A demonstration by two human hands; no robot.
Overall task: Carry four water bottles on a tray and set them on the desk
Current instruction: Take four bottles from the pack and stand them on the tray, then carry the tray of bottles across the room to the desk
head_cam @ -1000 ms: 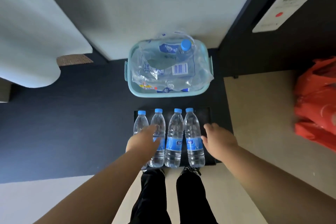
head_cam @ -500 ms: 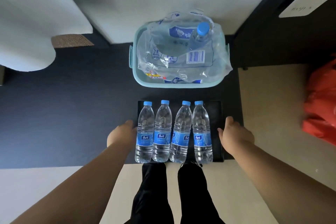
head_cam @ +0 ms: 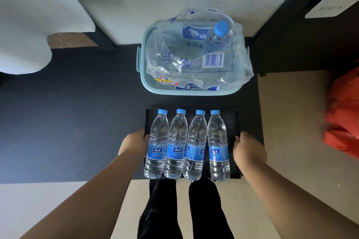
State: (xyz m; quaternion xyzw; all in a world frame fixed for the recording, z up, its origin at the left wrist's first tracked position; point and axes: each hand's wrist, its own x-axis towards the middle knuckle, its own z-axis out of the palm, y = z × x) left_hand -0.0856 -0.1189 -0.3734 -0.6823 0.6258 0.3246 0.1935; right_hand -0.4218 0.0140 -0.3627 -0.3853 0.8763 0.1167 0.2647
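Both hands have slid outward since a moment ago, from beside the bottles to the tray's two side edges. On the left, the left hand (head_cam: 134, 144) is curled around the left rim of the black tray (head_cam: 234, 120), thumb on top, apparently gripping it, though the fingers underneath are hidden. Four water bottles (head_cam: 186, 145) with blue caps and blue labels lie side by side on the tray, touching, caps pointing to the far side. The right hand (head_cam: 247, 150) is closed on the right rim the same way. The tray sits at the near edge of a dark surface (head_cam: 68, 122). Just beyond it stands a pale green basket (head_cam: 144, 81) holding crumpled plastic wrap (head_cam: 194, 60) and one more bottle (head_cam: 216, 38). At far right lies a red bag (head_cam: 343, 114).
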